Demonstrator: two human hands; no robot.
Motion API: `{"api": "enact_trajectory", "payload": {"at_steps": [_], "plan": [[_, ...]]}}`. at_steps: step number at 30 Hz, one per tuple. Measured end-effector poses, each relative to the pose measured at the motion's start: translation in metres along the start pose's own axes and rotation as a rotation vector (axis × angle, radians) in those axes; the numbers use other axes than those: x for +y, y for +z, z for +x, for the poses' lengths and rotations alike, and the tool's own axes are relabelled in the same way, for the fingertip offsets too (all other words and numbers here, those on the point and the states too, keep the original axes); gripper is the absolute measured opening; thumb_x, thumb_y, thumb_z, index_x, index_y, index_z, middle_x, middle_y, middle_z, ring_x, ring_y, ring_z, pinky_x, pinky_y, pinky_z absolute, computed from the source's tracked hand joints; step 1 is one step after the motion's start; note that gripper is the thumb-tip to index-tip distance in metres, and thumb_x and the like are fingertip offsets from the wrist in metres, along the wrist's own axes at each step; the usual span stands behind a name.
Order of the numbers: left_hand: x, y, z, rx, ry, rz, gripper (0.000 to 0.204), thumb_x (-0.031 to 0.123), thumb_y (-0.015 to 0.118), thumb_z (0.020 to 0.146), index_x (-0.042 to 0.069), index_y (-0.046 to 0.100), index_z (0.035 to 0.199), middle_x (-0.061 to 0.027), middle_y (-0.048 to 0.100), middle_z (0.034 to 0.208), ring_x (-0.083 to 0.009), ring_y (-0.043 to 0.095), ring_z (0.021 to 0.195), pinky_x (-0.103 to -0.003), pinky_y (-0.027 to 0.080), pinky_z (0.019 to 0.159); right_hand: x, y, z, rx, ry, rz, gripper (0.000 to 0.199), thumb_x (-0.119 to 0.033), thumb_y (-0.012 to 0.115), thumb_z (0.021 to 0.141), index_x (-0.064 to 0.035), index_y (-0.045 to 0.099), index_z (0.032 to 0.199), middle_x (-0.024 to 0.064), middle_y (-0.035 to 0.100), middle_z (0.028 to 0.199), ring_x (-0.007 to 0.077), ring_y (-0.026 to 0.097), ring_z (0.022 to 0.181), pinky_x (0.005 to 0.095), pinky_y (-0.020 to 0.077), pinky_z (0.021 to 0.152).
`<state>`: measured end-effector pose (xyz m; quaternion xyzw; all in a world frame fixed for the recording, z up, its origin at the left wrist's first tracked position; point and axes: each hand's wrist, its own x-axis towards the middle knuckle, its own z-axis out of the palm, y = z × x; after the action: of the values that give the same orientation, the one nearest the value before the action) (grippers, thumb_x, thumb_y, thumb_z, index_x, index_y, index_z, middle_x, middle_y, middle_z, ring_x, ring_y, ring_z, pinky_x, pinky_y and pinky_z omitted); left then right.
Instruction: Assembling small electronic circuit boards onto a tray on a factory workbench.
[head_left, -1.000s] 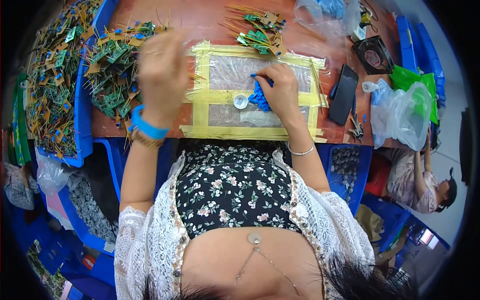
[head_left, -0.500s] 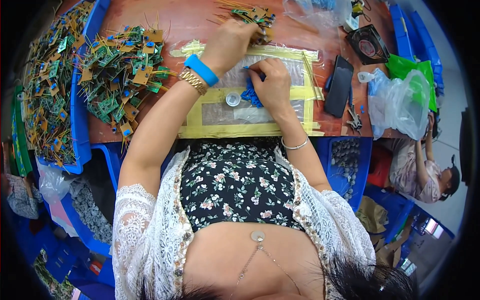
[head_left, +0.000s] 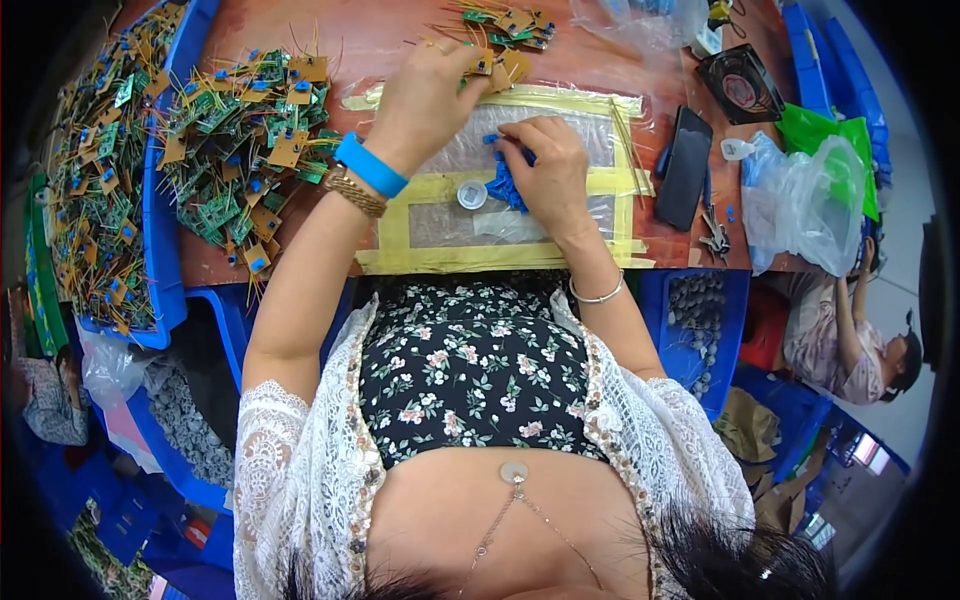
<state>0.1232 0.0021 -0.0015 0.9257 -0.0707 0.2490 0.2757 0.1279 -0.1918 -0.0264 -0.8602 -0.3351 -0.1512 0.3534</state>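
Observation:
My left hand [head_left: 428, 105], with a blue band at its wrist, reaches over the far edge of the taped work area. Its thumb and fingers close on a small brown circuit board [head_left: 481, 64]. Beside those fingertips lies another brown board [head_left: 512, 68]. My right hand [head_left: 550, 165] is curled over a small pile of blue parts [head_left: 507, 190], its fingers pinched on a small blue part [head_left: 491, 138]; the palm side is hidden. Just left of the pile sits a small round white cup [head_left: 471, 195].
Wired circuit boards [head_left: 240, 150] are heaped at the left, beside a blue bin [head_left: 165, 200] full of more. More boards [head_left: 510, 25] lie at the far edge. On the right are a phone [head_left: 684, 170], keys [head_left: 714, 235], a black fan [head_left: 740, 84] and plastic bags [head_left: 810, 200].
My left hand has drawn back to the left from the far boards, with a brown board now showing at its fingertips. My right hand has stayed nearly in place.

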Motion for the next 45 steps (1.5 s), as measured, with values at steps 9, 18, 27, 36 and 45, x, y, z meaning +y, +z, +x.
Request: {"api": "enact_trajectory", "payload": {"at_steps": [9,18,27,36,45], "plan": [[-0.019,0.02,0.0,-0.082,-0.17,-0.063,0.034,0.019,0.077,0.085,0.004,0.069,0.114,-0.0155,0.065,0.103,-0.0313,0.066,0.09,-0.042,0.053,0.077,-0.002,0.015,0.005,-0.03,-0.022,-0.003,0.009,-0.008,0.08,0.074,-0.0059,0.073,0.08,0.0069,0.066,0.08,0.0283,0.062,0.08,0.0396,0.05,0.072],[-0.003,0.017,0.013,-0.077,-0.148,0.017,0.031,0.024,0.079,0.082,0.0,0.066,0.097,-0.018,0.069,0.091,-0.0358,0.067,0.08,-0.044,0.054,0.072,0.003,0.009,0.005,-0.086,-0.01,0.029,0.014,-0.006,0.079,0.075,-0.0053,0.076,0.089,0.0091,0.068,0.085,0.0293,0.063,0.084,0.0391,0.0513,0.075],[-0.018,0.02,0.016,0.022,-0.07,0.139,0.029,0.013,0.067,0.088,0.002,0.064,0.115,-0.0191,0.071,0.1,-0.0382,0.069,0.09,-0.045,0.056,0.073,0.001,0.005,0.006,-0.1,-0.004,0.049,0.016,-0.008,0.079,0.075,-0.0063,0.077,0.091,0.0089,0.069,0.086,0.0291,0.064,0.085,0.0396,0.0521,0.076],[0.017,-0.04,-0.038,0.405,0.089,-0.079,0.029,-0.008,0.065,0.082,0.005,0.066,0.107,-0.0121,0.072,0.102,-0.034,0.07,0.089,-0.04,0.057,0.073,-0.002,0.012,0.005,-0.068,-0.069,0.002,0.008,-0.008,0.078,0.077,-0.0075,0.074,0.083,0.0071,0.067,0.083,0.0276,0.063,0.082,0.0391,0.0515,0.073],[0.039,-0.034,-0.126,-0.042,-0.128,0.007,0.034,-0.005,0.06,0.084,0.001,0.064,0.117,-0.0153,0.066,0.122,-0.0345,0.061,0.116,-0.044,0.05,0.099,0.0,0.003,0.006,-0.131,0.003,0.082,0.017,-0.004,0.078,0.077,-0.0046,0.076,0.093,0.0085,0.069,0.088,0.0275,0.065,0.086,0.0373,0.0533,0.074]]}}
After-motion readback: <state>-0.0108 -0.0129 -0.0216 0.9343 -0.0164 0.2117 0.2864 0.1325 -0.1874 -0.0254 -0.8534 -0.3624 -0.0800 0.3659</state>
